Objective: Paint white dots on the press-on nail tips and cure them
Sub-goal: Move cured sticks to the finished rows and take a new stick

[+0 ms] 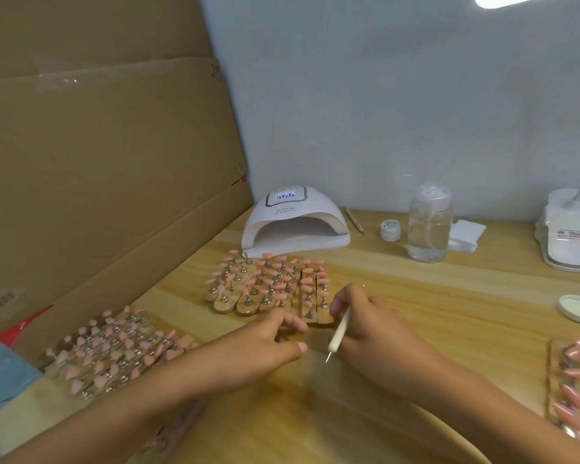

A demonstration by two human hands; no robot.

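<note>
Gripping a dotting tool [338, 333], the right hand [369, 329] sits beside nail tips [310, 289].

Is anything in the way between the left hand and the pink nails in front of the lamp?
Nothing visible. The left hand has its fingertips right at the near ends of the nail strips. The right hand, holding the dotting tool, sits beside them, not between.

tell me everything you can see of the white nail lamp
The nail lamp is a white, plastic-looking dome with an arched opening facing the person. On top sits a grey-framed panel with a lit display, and "SUN" lettering below it. It stands on the wooden table, just behind racks of pink nail tips.
</note>
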